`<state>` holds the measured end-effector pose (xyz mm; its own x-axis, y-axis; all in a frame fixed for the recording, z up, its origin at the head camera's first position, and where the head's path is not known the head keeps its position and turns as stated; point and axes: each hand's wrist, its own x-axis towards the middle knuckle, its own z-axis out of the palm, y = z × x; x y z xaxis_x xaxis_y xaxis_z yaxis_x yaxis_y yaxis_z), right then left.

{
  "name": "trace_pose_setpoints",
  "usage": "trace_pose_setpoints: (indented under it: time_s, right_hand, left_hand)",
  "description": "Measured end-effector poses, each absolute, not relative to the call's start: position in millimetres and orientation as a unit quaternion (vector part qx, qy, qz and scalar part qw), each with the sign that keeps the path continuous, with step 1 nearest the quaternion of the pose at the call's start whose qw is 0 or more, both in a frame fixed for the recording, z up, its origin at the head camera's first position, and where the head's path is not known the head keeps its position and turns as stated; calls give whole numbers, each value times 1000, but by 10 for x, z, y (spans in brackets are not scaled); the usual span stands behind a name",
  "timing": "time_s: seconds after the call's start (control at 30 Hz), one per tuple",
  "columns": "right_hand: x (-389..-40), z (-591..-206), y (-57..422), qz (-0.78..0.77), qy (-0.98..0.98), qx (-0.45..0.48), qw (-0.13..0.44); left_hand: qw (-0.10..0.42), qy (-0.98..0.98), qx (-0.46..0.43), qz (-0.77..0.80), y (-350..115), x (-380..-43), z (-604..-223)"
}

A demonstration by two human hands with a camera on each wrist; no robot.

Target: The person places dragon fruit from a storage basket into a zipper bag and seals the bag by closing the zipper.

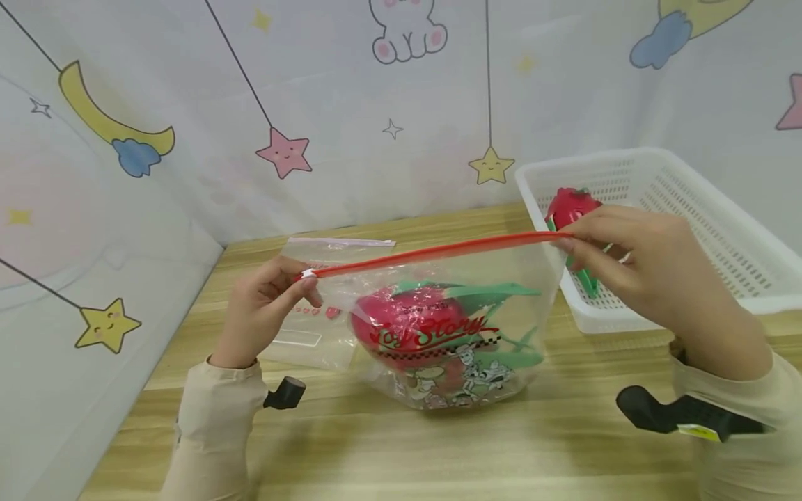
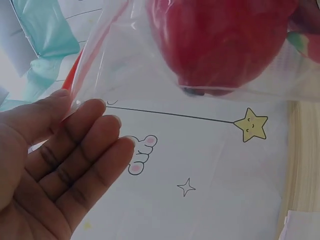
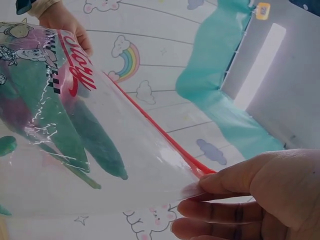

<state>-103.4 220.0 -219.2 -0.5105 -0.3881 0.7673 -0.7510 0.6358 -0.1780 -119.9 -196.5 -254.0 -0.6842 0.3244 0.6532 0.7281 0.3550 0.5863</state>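
A clear zip bag [image 1: 438,334] with red "Toy Story" lettering is held up over the table, its red zip strip [image 1: 432,255] stretched between both hands. At the strip's left end, my left hand [image 1: 260,309] pinches the corner by the white slider [image 1: 308,274]. My right hand [image 1: 651,268] pinches the strip's other end between thumb and index finger. Inside the bag lie round red toy pieces [image 2: 220,40] with long green leaf-like parts [image 3: 102,137]; their exact kind is unclear through the film. In the left wrist view, the other fingers [image 2: 100,160] extend below the bag.
Behind the left hand, a second clear zip bag [image 1: 313,355] with a pale strip lies flat on the wooden table [image 1: 401,452]. A white perforated basket [image 1: 720,209] stands at the right, holding a red and green toy [image 1: 570,207]. A patterned curtain [image 1: 351,83] encloses the table.
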Motion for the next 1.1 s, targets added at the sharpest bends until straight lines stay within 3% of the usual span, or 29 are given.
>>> trace_pose_setpoints:
  time_s: [0.2, 0.5, 0.73, 0.97, 1.1]
  right_hand:
    - [-1024, -2174, 2235, 241, -861, 295, 337]
    - [-1138, -1972, 2201, 156, -904, 288, 275]
    - [-1360, -1874, 2167, 134, -904, 316, 256]
    - [-1645, -1844, 2211, 159, -952, 229, 130]
    - [-1871, -1829, 2205, 157, -962, 205, 94]
  left_hand:
    - [232, -779, -343, -471, -1902, -1238, -2516]
    - [262, -808, -272, -453, -1813, -1375, -2409]
    - [211, -803, -221, -512, -1670, -1532, -2374]
    - [177, -792, -194, -552, -1625, -1781, -2419]
    - [158, -788, -179, -567, -1590, -1976, -2445]
